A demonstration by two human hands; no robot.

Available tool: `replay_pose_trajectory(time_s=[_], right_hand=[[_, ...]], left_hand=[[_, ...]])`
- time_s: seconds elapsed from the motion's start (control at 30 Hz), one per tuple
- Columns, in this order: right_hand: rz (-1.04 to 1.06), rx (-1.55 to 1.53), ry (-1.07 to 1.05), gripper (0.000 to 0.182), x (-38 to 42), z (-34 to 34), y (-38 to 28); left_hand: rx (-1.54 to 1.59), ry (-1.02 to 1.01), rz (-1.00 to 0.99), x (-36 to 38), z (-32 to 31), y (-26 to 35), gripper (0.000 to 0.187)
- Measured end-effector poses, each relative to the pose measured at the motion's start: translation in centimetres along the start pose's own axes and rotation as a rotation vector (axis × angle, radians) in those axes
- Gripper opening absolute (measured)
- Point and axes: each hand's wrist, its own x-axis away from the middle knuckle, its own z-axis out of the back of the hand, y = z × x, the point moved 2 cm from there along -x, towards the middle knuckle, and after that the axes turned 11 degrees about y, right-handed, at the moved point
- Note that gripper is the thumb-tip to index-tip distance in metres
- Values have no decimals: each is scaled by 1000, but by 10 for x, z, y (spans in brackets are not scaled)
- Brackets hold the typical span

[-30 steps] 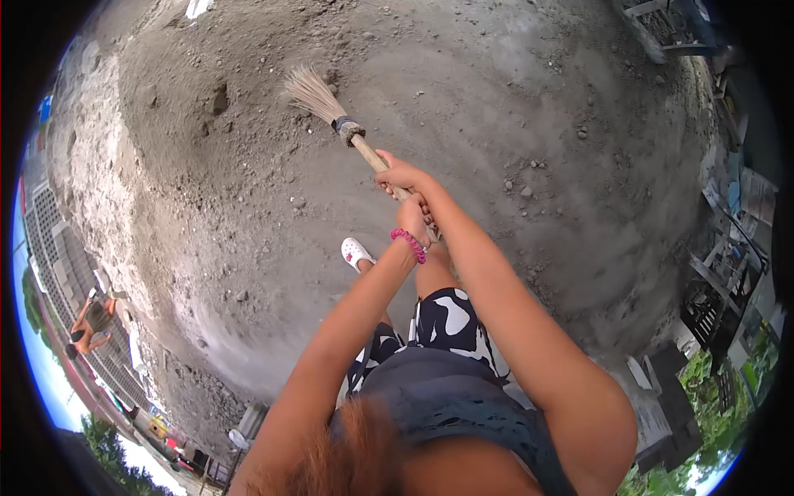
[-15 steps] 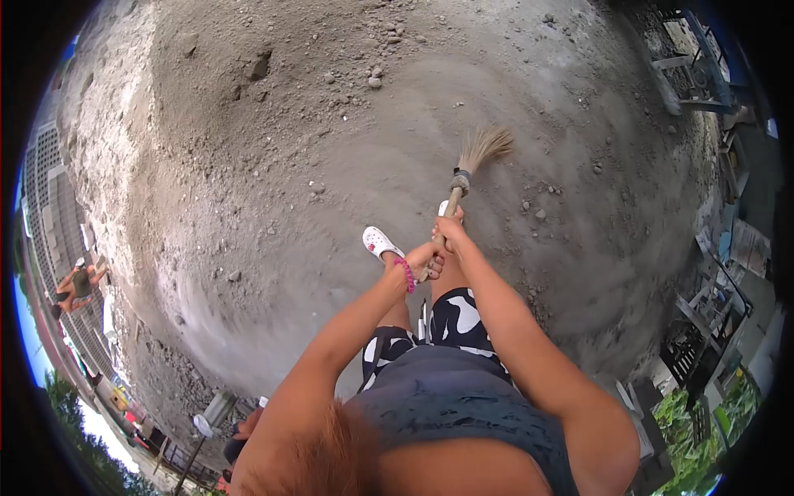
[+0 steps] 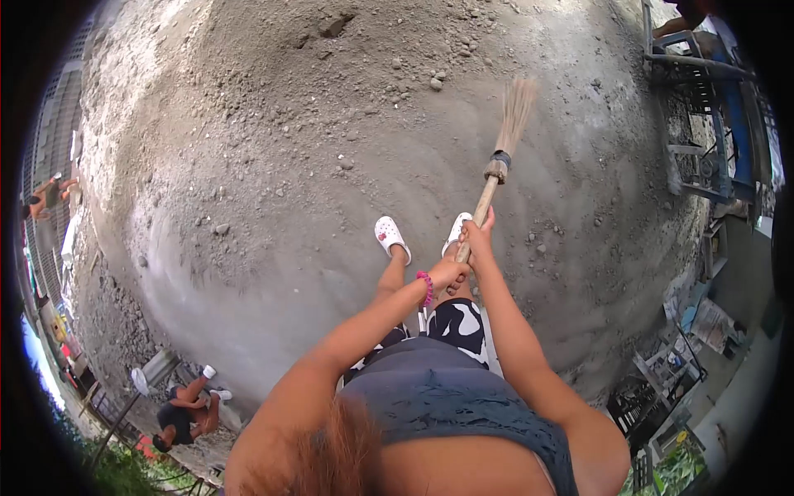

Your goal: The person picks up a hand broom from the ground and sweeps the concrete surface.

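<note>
A stick broom (image 3: 498, 168) with a wooden handle, a dark band and pale stiff bristles points away from me, up and to the right. My left hand (image 3: 447, 272), with a pink bracelet at its wrist, is closed round the end of the handle. Higher on the same handle, my right hand (image 3: 477, 238) is wrapped round it. The bristle tips look blurred over the dusty grey ground (image 3: 397, 174). My feet, in white clogs (image 3: 391, 236), stand just short of the broom head.
Loose stones and a rubble patch (image 3: 331, 66) lie ahead. A blue metal frame (image 3: 732, 116) and piled scrap (image 3: 670, 364) line the right side. One person (image 3: 186, 411) sits at the lower left; another person (image 3: 51, 197) is at the far left.
The broom has swung outward and to the right, its bristles now farther from my feet. Both hands moved right with it. My view has turned, bringing the seated person further into sight.
</note>
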Motion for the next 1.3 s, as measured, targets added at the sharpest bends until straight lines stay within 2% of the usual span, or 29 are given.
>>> replay_pose_trajectory(time_s=[0.1,0.17,0.2,0.23,0.27,0.33,0.43,0.53,0.63,0.7,0.8,0.9,1.0,1.03,1.13,1.2,1.23,1.27,1.3], right_hand=[[-76,-217,287,77,5,-1,40],[-179,-273,403,76,11,-18,75],[-216,-176,350,69,12,-33,93],[-252,-80,294,62,15,-51,113],[-266,31,178,63,14,-77,131],[-297,225,-47,64,27,-142,155],[-251,436,-342,68,55,-232,129],[-89,488,-458,70,37,-276,109],[-40,542,-485,69,48,-263,74],[26,582,-479,59,70,-241,57],[-49,529,-533,44,90,-216,53],[-367,492,-526,33,88,-202,63],[-318,691,-597,27,95,-190,80],[-318,777,-638,17,103,-188,85],[-507,1109,-854,23,116,-173,112],[-669,1261,-918,14,121,-149,138],[-808,1279,-962,10,117,-130,159],[-944,1300,-1006,13,111,-112,179],[-861,1441,-1073,16,112,-98,194]], left_hand=[[-267,-269,196,-21,49,11,13],[-263,-286,345,-24,84,5,13],[-258,-295,417,-22,101,0,13],[-61,-228,445,-17,120,-12,12],[134,-157,473,-9,141,-24,12],[491,-29,255,22,184,-28,11],[719,117,20,49,221,0,11],[914,-49,-110,50,229,38,11],[819,1,-217,58,205,44,11],[775,19,-289,70,185,30,10],[712,22,-358,84,167,2,9],[775,83,-400,87,160,-14,11],[858,231,-427,86,144,-36,11],[907,257,-422,86,138,-44,14],[1199,370,-308,90,113,-64,15],[1355,415,-249,91,98,-82,10],[1484,363,-253,88,90,-92,9],[1615,306,-265,81,80,-101,9],[1752,315,-248,74,70,-110,6]])
